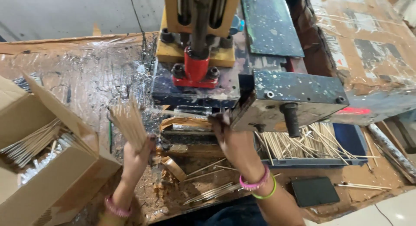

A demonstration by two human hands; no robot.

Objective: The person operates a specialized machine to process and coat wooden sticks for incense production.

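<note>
stick bundle (128, 122) in left hand (138, 158)

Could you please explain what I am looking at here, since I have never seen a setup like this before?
This is one picture from a camera worn on a person's head, looking down at their own two bare hands. The left hand grips a fanned bundle of thin sticks. The right hand reaches into the front of a stained metal machine with a red clamp part. Beneath the machine a blue tray holds loose sticks. On the left, an open cardboard box holds more sticks. The bench is covered in plastic film.
</note>
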